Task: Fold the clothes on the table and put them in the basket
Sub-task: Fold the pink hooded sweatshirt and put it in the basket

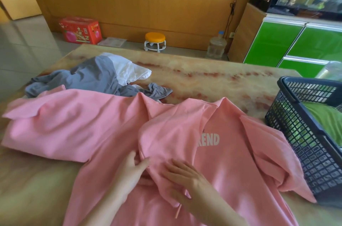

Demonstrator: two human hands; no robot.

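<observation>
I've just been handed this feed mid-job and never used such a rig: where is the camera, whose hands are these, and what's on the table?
No machine: a person's bare hands, seen from a camera worn on their head, looking down. A pink shirt lies spread on the table. The right hand rests flat on it; the left hand touches a fold, pinching or not I cannot tell. Behind lie a crumpled grey garment and a white garment. The basket at right holds a green cloth.

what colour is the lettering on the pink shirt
White lettering on the pink shirt, head view.
</observation>
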